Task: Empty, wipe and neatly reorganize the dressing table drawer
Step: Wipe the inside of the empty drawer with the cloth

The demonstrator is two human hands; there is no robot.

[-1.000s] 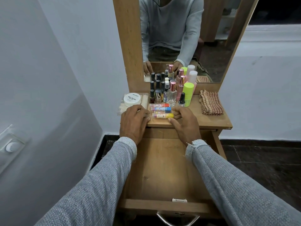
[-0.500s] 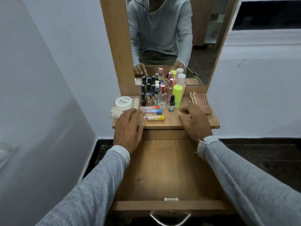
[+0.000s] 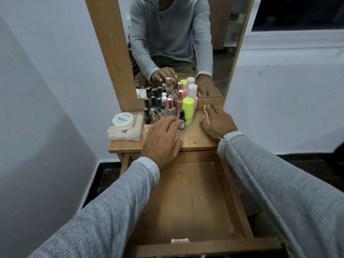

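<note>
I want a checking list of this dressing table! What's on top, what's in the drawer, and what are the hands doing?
Surface: wooden table top, bare at the front middle.
Job's things: open wooden drawer, nothing seen inside; checked brown cloth under the right hand.
Clutter: dark nail polish bottles, pink-capped bottles, neon green container, small dark-capped bottle, round white tub on a clear box.
Grippers: left hand lies flat on the table top, fingers by the small bottle; right hand rests on the cloth.
Cables: nothing seen on the table.
Surroundings: mirror, pale walls, dark floor.
</note>
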